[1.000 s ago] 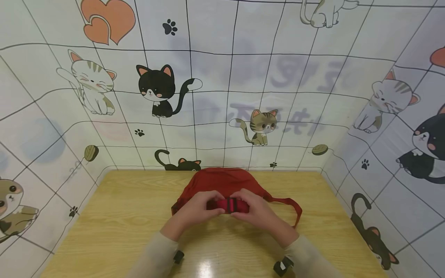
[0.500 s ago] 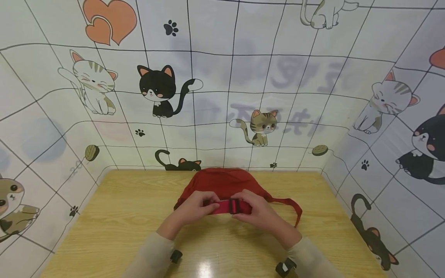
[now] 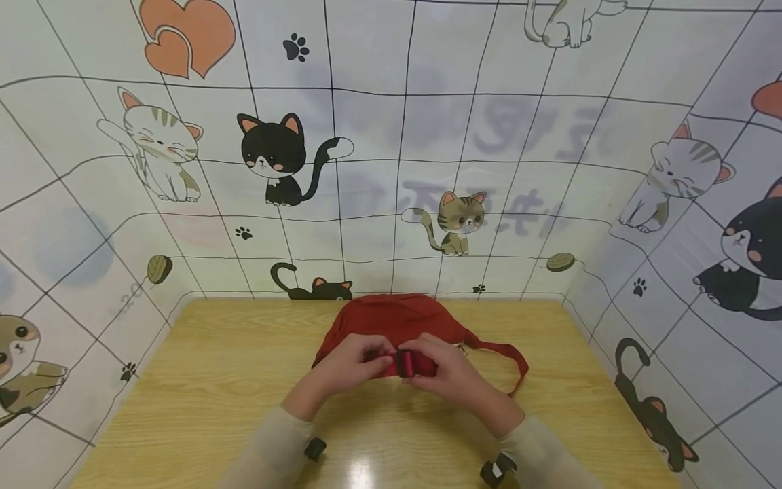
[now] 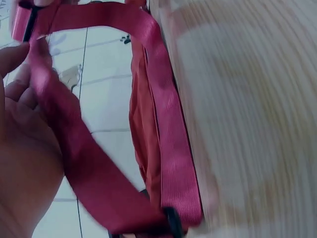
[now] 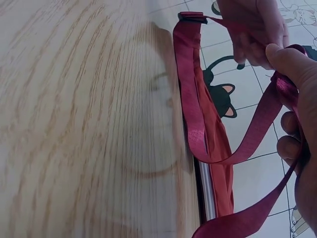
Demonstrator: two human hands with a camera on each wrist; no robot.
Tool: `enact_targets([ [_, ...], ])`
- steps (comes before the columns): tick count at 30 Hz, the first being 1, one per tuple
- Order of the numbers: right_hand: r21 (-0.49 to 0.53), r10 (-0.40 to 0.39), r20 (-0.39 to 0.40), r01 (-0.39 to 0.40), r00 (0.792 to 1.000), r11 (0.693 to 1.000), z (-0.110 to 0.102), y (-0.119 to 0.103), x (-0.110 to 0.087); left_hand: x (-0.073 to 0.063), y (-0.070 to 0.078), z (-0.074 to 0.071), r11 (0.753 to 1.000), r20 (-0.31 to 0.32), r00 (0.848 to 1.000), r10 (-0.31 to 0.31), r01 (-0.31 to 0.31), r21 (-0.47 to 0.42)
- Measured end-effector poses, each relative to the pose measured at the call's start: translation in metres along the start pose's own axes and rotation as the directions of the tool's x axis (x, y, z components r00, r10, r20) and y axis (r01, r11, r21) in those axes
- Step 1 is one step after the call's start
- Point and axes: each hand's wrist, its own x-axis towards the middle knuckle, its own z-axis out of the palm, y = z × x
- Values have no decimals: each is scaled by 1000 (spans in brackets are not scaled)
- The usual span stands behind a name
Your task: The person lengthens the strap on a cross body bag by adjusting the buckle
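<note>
A red fabric bag (image 3: 394, 316) lies on the table behind both hands. In front of it, a crimson webbing strap (image 4: 171, 114) is held up in a loop. The strap carries a black slide buckle (image 3: 404, 363) between the two hands. My left hand (image 3: 351, 363) pinches the strap just left of the buckle, thumb in front. On the other side, my right hand (image 3: 449, 370) grips the strap at the buckle's right edge, its fingers curled in the right wrist view. Another buckle (image 5: 192, 17) sits on the strap near the bag's far end in that view.
A light wooden table (image 3: 232, 407) spreads around the bag. Behind and beside it stand walls covered with a cat-print sheet (image 3: 379, 156). A loose red strap (image 3: 510, 353) curves out from the bag's right side. Black wrist devices (image 3: 497, 468) hang under the sleeves.
My left hand slid left along the strap half a second ago, baring more of it, and has now come back close to the buckle. The buckle has shifted slightly left.
</note>
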Motion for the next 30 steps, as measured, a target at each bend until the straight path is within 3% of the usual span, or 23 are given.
enact_targets([
  [5,3,30,3,-30,1000,1000,-4,1,-4,-10,-4,-9,994,13,998,-68,67,87],
  [9,-5,35,8,-35,999,999,-5,3,-7,-11,-4,-12,994,54,995,-79,74,85],
  [15,-10,7,0,-7,1000,1000,-1,4,-5,-8,-2,-10,998,67,997,-34,30,58],
  [23,11,50,53,-51,997,999,6,-3,4,-4,4,-8,998,55,998,18,-22,66],
  [30,11,73,52,-74,996,997,7,-4,3,-18,-8,-15,991,22,997,-71,68,112],
])
